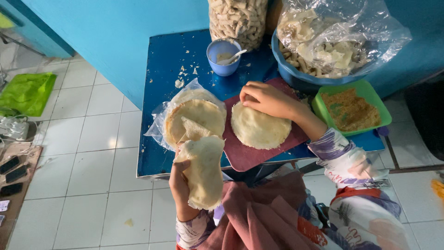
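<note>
My left hand point(180, 185) is closed around a limp wrapper sheet point(203, 171), held up near me just below the stack of wrappers point(194, 121). To the right, my right hand point(266, 98) fingertips press the flat wrapper point(260, 127) on the maroon board point(245, 155); best I smooth it gently, avoiding tears.

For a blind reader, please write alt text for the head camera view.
A person's right hand presses a round thin wrapper flat on a dark red board, while the left hand lifts another wrapper beside a stack of wrappers on a blue table.
</note>
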Demonstrator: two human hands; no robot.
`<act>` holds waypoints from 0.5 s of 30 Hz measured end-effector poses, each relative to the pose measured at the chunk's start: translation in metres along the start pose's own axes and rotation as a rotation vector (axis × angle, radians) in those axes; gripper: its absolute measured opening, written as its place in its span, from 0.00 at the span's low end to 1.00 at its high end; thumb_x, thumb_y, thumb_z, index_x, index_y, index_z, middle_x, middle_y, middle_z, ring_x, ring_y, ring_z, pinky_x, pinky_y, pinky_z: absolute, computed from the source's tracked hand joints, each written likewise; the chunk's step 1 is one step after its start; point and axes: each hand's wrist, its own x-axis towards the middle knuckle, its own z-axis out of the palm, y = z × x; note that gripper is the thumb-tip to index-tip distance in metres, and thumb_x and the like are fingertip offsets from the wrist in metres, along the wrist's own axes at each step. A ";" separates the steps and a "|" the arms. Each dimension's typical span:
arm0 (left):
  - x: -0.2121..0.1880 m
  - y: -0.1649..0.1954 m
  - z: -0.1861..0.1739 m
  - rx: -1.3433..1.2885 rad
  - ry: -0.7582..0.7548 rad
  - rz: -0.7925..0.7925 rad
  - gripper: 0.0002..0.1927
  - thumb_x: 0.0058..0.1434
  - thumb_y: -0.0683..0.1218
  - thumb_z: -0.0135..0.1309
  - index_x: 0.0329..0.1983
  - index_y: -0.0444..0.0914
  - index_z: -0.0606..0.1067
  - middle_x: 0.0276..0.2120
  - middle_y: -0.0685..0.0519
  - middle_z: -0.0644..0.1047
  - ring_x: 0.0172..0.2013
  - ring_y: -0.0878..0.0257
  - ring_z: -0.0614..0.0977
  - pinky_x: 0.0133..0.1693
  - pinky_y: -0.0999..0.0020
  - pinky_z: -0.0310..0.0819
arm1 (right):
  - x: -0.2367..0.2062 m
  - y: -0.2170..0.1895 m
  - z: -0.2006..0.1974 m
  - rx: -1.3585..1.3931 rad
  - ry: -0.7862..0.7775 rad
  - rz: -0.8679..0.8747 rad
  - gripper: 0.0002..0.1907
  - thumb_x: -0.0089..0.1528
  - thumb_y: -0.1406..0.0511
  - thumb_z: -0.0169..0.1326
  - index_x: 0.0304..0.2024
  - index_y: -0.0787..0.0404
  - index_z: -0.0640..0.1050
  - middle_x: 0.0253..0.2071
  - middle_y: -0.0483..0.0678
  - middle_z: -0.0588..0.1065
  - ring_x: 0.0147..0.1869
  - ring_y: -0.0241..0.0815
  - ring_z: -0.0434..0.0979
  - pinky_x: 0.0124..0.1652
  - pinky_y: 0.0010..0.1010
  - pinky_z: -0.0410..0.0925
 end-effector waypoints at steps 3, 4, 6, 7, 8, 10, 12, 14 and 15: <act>0.000 -0.005 -0.003 -0.020 0.160 -0.101 0.32 0.56 0.46 0.41 0.67 0.40 0.65 0.55 0.38 0.75 0.48 0.46 0.81 0.45 0.55 0.80 | -0.005 -0.002 0.005 -0.111 0.089 -0.048 0.10 0.65 0.64 0.55 0.47 0.62 0.75 0.48 0.51 0.75 0.54 0.52 0.76 0.51 0.41 0.69; 0.000 -0.008 -0.005 0.001 0.159 -0.073 0.31 0.57 0.44 0.42 0.67 0.40 0.65 0.56 0.40 0.74 0.50 0.47 0.81 0.46 0.56 0.79 | -0.007 -0.005 0.009 -0.179 0.153 -0.088 0.12 0.66 0.63 0.55 0.50 0.62 0.75 0.51 0.52 0.75 0.57 0.53 0.76 0.54 0.43 0.69; 0.003 -0.015 -0.007 0.042 0.159 -0.017 0.30 0.58 0.41 0.43 0.66 0.39 0.64 0.57 0.43 0.74 0.53 0.50 0.80 0.49 0.57 0.79 | -0.015 -0.011 0.017 -0.334 0.236 -0.161 0.19 0.66 0.61 0.55 0.56 0.62 0.74 0.58 0.55 0.73 0.64 0.56 0.72 0.59 0.48 0.66; 0.003 -0.018 -0.008 0.061 0.072 0.011 0.27 0.63 0.41 0.45 0.67 0.37 0.64 0.57 0.44 0.73 0.54 0.52 0.78 0.51 0.59 0.76 | -0.022 -0.016 0.022 -0.420 0.253 -0.193 0.23 0.65 0.59 0.55 0.60 0.63 0.72 0.62 0.57 0.70 0.67 0.59 0.68 0.61 0.52 0.63; 0.003 -0.022 -0.009 0.079 -0.014 0.038 0.24 0.67 0.40 0.46 0.67 0.34 0.64 0.57 0.44 0.73 0.55 0.54 0.76 0.54 0.61 0.73 | -0.028 -0.021 0.027 -0.506 0.268 -0.223 0.27 0.65 0.58 0.55 0.63 0.64 0.71 0.65 0.60 0.68 0.71 0.62 0.65 0.63 0.55 0.60; 0.002 -0.031 -0.009 0.085 -0.119 0.054 0.22 0.72 0.40 0.48 0.67 0.32 0.64 0.57 0.46 0.72 0.57 0.58 0.74 0.57 0.63 0.71 | -0.035 -0.030 0.039 -0.537 0.146 -0.144 0.30 0.65 0.55 0.55 0.65 0.63 0.69 0.67 0.61 0.65 0.72 0.61 0.60 0.64 0.61 0.55; 0.006 -0.042 -0.005 0.064 -0.163 0.032 0.21 0.71 0.41 0.48 0.67 0.35 0.63 0.57 0.49 0.72 0.58 0.60 0.74 0.57 0.62 0.70 | -0.036 -0.034 0.041 -0.571 0.105 -0.107 0.31 0.65 0.54 0.55 0.65 0.63 0.68 0.67 0.62 0.64 0.73 0.61 0.59 0.64 0.62 0.54; 0.010 -0.053 0.000 0.006 -0.157 0.005 0.20 0.71 0.40 0.47 0.65 0.36 0.63 0.56 0.50 0.71 0.58 0.59 0.75 0.57 0.59 0.72 | -0.036 -0.041 0.036 -0.609 0.139 -0.116 0.29 0.64 0.56 0.55 0.64 0.62 0.69 0.66 0.60 0.66 0.72 0.62 0.61 0.64 0.60 0.55; 0.010 -0.057 0.002 -0.020 -0.153 -0.013 0.19 0.71 0.40 0.46 0.64 0.37 0.63 0.56 0.50 0.71 0.57 0.59 0.75 0.57 0.58 0.73 | -0.039 -0.047 0.034 -0.497 0.188 -0.130 0.26 0.65 0.60 0.54 0.64 0.61 0.70 0.66 0.57 0.67 0.73 0.60 0.63 0.66 0.56 0.58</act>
